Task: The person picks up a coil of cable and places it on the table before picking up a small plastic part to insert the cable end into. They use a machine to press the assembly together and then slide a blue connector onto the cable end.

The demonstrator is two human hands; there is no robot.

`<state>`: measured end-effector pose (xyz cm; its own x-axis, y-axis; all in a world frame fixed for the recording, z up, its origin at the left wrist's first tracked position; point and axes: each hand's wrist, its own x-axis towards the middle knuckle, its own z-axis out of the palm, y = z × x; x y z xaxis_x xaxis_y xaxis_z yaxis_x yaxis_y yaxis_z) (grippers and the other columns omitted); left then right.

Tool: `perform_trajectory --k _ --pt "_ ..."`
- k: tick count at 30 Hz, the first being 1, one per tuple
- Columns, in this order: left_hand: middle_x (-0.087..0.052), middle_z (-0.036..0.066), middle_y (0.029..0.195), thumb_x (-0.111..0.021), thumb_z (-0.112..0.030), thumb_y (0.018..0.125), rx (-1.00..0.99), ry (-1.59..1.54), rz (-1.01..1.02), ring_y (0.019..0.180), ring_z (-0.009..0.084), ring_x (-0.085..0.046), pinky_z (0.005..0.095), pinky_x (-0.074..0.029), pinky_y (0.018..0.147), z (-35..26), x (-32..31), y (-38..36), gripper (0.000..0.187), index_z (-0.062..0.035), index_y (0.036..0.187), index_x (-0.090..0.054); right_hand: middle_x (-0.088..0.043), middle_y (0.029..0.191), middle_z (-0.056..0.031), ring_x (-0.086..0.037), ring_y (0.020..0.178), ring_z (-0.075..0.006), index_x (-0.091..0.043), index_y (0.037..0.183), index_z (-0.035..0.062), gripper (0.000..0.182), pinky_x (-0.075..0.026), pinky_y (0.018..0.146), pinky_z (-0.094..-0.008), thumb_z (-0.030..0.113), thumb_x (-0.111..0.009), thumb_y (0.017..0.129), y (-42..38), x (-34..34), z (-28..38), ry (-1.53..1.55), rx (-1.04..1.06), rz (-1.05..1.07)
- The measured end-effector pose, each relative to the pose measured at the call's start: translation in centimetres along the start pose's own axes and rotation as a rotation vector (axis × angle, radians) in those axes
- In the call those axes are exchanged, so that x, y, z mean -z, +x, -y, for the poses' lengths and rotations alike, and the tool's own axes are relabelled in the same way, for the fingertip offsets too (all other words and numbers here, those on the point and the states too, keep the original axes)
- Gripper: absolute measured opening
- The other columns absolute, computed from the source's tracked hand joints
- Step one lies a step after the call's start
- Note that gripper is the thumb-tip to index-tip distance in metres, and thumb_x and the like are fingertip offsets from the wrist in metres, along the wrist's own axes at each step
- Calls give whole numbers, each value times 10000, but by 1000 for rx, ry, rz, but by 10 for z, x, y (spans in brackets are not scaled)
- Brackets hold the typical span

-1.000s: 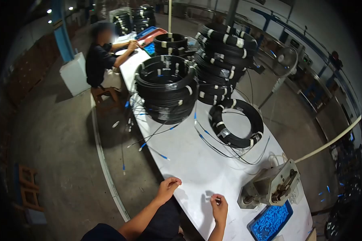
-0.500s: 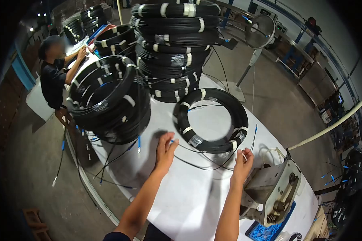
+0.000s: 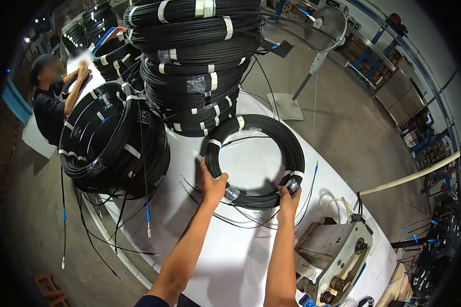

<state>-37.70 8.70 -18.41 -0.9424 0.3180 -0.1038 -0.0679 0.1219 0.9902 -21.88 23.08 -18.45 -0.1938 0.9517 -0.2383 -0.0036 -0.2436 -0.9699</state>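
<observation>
A single coil of black cable, bound with white tape and clear film, lies on the white table in front of me. My left hand grips its lower left side, thumb on top near a wrapped film patch and fingers around the outer edge. At the lower right of the coil, my right hand is closed on the ring beside a white tape band. Loose cable ends trail from the coil; one with a blue connector sticks out to the right. The fingertips under the coil are partly hidden.
Tall stacked cable coils stand behind the coil, with another stack on the left, its connector ends hanging down. A metal machine sits at the table's right. A fan stands beyond, and a co-worker works at far left.
Both hands have moved onto the coil and taken hold of its lower sides. Before, they were in front of it, the left one at a thin cable end. The view has shifted somewhat.
</observation>
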Motion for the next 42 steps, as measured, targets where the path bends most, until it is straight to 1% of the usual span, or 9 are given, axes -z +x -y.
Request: perform_trajectory --k 1,5,9,12,17,19,31,38,42 --pt "-417 286 1398 -639 -48 768 33 -97 5 1284 368 -455 399 -353 1097 -3 0 1 854 28 1495 -198 -590 977 -54 -584 910 -166 -497 1196 28 403 -453 839 -287 -29 -604 812 -2 0 0 7 2 3" --pt "-435 247 1374 -605 -4 766 -90 -93 -47 1270 322 -468 376 -382 1075 28 -6 9 820 14 1486 -213 -572 1002 -46 -540 875 -162 -495 1220 23 440 -442 835 -280 -22 -617 801 -2 1 -5 51 68 28" --pt "-377 230 1424 -578 33 764 -75 -150 9 1305 287 -426 360 -364 1093 7 5 -11 832 34 1500 -191 -543 1084 -68 -515 909 -155 -394 1387 3 627 -422 841 -259 -28 -607 798 -22 3 -6 151 97 -14" --pt "-350 234 1451 -596 9 777 -83 -314 14 1327 289 -397 350 -301 1127 -3 19 -39 833 63 1498 -182 -570 1101 -82 -550 958 -164 -380 1399 -12 633 -456 882 -285 -35 -593 803 -44 17 -8 66 208 -30" --pt "-393 240 1412 -623 -26 748 -150 -182 -36 1322 326 -398 363 -252 1145 -17 63 -94 814 116 1455 -244 -587 1132 -151 -609 923 -189 -341 1418 -7 626 -489 864 -295 -62 -555 833 -107 31 32 212 282 69" --pt "-466 168 1290 -598 5 718 -141 -192 -111 1129 259 -565 362 -466 977 -30 78 -126 820 62 1463 -259 -580 1141 -158 -610 929 -196 -315 1430 -16 648 -489 869 -305 -63 -547 827 -136 41 43 146 334 87" --pt "-445 193 1344 -477 76 637 -7 -541 -129 1337 309 -449 490 -407 1122 10 181 -302 724 -18 1340 -329 -516 1118 -148 -534 870 -159 -262 1436 2 736 -489 800 -298 -56 -579 774 -330 144 23 77 386 124" --pt "-444 235 1332 -449 96 617 -89 -724 28 1337 357 -442 532 -391 1121 2 201 -353 703 -23 1298 -318 -518 1113 -160 -547 919 -194 -254 1442 -12 754 -484 807 -312 -51 -585 766 -404 194 37 57 580 64" --pt "-461 223 1269 -451 96 602 -77 -808 117 1166 356 -559 535 -447 1066 -15 216 -378 778 -15 1348 -259 -538 1114 -166 -557 907 -199 -254 1442 -15 755 -475 804 -316 -44 -583 763 -438 218 49 54 690 45"
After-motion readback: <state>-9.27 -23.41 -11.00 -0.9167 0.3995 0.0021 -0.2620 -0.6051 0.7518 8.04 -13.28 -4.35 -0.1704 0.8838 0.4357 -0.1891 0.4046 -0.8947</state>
